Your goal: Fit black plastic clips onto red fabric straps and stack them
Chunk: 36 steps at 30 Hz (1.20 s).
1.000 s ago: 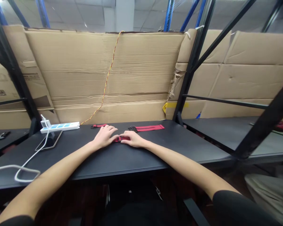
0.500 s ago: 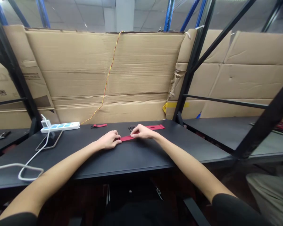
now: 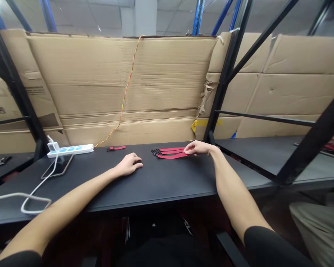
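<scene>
- Right of centre in the frame: a black table seen from above, with the bare right hand over its far part.
- Pinched narrowly between right thumb and fingers: the right end of a red strap, lying nearest in a small group.
- Just above it in the frame: two more red straps, roughly side by side, with black buckles bunched at their left ends.
- Left of centre: the left hand, resting on the table, fingers loosely bent, with a small gap between thumb and forefinger; well apart from the strap group.
- Just above the left hand: a short red strap with a black buckle.
- At the left: a white power strip, a phone-like device and a looping white cable.
- Across the upper middle: a brown cardboard panel, with a yellow-and-red cord hanging down it.
</scene>
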Tool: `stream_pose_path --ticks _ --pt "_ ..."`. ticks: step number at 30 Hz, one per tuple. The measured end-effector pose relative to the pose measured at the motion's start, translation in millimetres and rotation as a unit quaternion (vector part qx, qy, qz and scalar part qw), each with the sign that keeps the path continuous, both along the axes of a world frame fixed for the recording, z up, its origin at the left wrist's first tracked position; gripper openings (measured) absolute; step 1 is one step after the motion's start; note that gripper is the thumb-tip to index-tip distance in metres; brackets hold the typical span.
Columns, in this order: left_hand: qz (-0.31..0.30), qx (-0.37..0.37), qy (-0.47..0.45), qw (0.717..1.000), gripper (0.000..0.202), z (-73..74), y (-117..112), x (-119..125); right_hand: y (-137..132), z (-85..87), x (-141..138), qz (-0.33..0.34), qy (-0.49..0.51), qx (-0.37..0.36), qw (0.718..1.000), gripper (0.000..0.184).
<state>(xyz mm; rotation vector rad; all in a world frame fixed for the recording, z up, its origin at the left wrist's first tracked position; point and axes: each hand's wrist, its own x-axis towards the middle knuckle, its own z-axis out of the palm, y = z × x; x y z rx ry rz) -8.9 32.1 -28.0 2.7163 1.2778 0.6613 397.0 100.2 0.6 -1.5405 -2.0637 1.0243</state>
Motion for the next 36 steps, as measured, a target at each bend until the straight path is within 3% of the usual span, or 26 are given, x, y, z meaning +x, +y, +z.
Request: stream_pose_path --ticks 8,17,24,27,30,36 --pt "-0.014 0.008 -0.030 0.999 0.031 -7.3 11.0 47.5 18.0 -22.6 25.8 -0.162 0.030 0.006 0.986 0.033" --pt "-0.059 0.021 -0.056 0.996 0.028 -14.4 42.5 96.1 20.7 -30.5 22.1 -0.216 0.030 0.077 0.973 0.023" --pt "-0.062 0.027 -0.079 0.995 0.035 -20.8 53.7 107.5 29.1 -37.8 22.6 -0.238 0.018 0.097 0.966 0.027" --pt "-0.056 0.052 -0.070 0.995 0.039 -16.1 55.5 97.8 32.5 -40.5 22.8 -0.237 -0.012 0.117 0.964 0.031" --pt "-0.008 0.102 -0.036 0.994 0.039 -6.4 59.5 68.5 34.6 -42.0 23.3 -0.235 -0.063 0.142 0.959 0.034" --pt "0.175 0.138 0.071 0.972 0.036 6.0 64.4 -44.0 32.0 -36.5 23.8 -0.246 -0.181 0.233 0.923 0.045"
